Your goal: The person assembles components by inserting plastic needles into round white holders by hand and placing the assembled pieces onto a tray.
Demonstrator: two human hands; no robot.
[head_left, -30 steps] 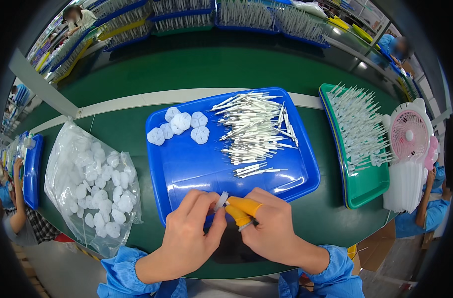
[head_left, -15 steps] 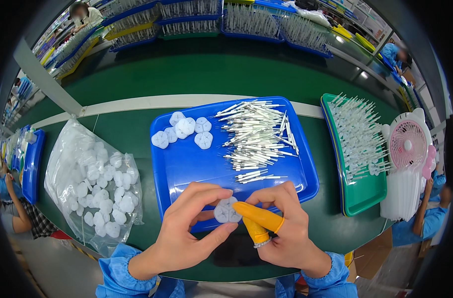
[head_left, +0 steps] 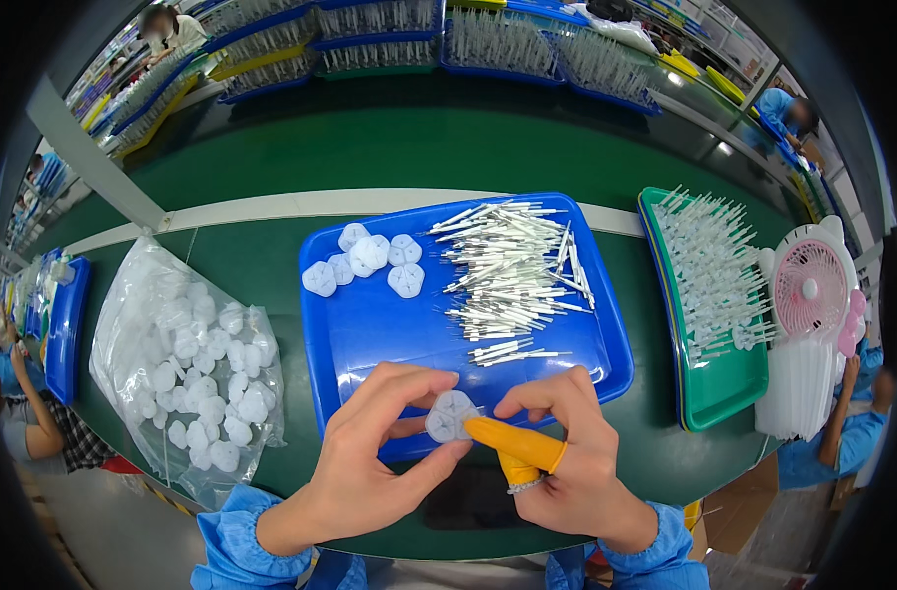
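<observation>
Disc (head_left: 450, 416), white and lobed, sits pinched between both hands just over the near rim of the blue tray (head_left: 370, 334). Green table (head_left: 419, 147) carries everything. On the tray lie a heap of thin white sticks (head_left: 512, 280) at the right and a few loose discs (head_left: 370, 261) at the far left corner. A clear bag (head_left: 188, 359) full of the same discs rests left of the tray. A green tray (head_left: 719, 403) of stick parts stands to the right, with a pink fan (head_left: 810, 290) beside it. Left hand (head_left: 365, 472) grips the disc with thumb and fingers. Right hand (head_left: 576, 462), closed on the disc's right edge, wears an orange cot (head_left: 517, 444) on one finger.
</observation>
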